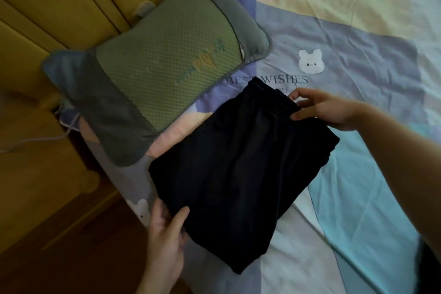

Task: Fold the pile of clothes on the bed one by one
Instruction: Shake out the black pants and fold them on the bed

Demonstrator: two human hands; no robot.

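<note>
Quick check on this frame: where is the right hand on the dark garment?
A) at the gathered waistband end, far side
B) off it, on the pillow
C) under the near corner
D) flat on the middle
A: the right hand pinches the gathered waistband end of the dark garment on its far side, while the left hand holds the near edge; the pillow lies untouched.
</note>
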